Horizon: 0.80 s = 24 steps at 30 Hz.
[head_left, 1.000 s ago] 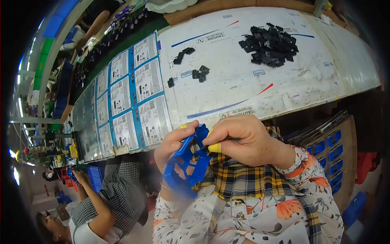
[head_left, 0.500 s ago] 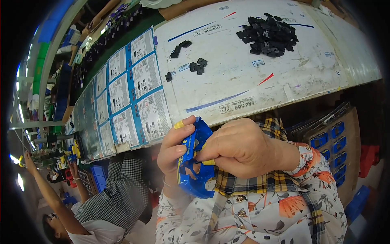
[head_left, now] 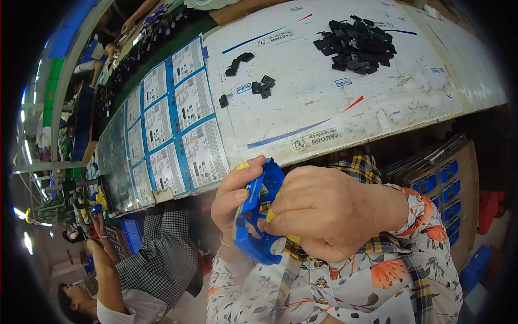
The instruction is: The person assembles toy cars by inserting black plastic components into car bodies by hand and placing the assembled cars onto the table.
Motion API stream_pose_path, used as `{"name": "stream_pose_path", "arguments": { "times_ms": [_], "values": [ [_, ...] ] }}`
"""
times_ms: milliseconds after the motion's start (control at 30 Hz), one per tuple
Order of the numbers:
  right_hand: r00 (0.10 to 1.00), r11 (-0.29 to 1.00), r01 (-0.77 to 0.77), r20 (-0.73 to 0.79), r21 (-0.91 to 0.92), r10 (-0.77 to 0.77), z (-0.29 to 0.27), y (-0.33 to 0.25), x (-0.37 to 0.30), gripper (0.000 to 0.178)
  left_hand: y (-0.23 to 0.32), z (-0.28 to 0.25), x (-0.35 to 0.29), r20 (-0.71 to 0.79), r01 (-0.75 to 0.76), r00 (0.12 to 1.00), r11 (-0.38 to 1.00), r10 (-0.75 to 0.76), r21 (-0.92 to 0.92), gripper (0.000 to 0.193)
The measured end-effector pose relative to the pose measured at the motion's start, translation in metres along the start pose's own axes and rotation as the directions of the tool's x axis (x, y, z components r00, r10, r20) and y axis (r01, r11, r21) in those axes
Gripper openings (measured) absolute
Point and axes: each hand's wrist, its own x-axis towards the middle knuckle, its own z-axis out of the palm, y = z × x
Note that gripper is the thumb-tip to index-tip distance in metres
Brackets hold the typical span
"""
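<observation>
- Left hand still grasps the blue plastic frame, held near the white table.
- Right hand sits lower along it than a second ago, fingers curled; cannot tell what they pinch.

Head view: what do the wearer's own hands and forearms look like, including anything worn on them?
The left hand and right hand are ungloved, with yellow finger wraps on some fingers. The long white sleeves are printed with orange flowers and greyish leaves. A thin pale band seems to circle the left wrist, too indistinct to identify.
</observation>
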Motion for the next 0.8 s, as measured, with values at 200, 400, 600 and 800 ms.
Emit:
{"name": "stream_pose_path", "arguments": {
  "times_ms": [200, 400, 600, 800],
  "values": [
    [0.987, 0.994, -0.016, -0.163, -0.104, -0.001, 0.022, 0.004, -0.004, 0.023, 0.013, 0.006, 0.009, -0.116, 0.325, 0.941, 0.944, -0.318, 0.05, 0.047],
    [0.963, 0.999, -0.004, -0.269, 0.053, 0.018, 0.021, 0.027, -0.006, 0.012, 0.001, 0.008, -0.009, -0.002, 0.379, 0.924, 0.92, -0.381, -0.094, 0.07],
    [0.921, 0.887, -0.341, -0.078, 0.31, 0.381, 0.011, 0.038, -0.015, 0.02, 0.008, 0.023, -0.008, -0.066, 0.658, 0.712, 0.697, -0.699, -0.284, 0.073],
    [0.87, 0.897, -0.439, -0.221, 0.057, 0.44, -0.029, 0.052, -0.023, 0.02, -0.001, 0.016, -0.004, -0.071, 0.657, 0.66, 0.621, -0.748, -0.427, 0.073]
  ]
}}
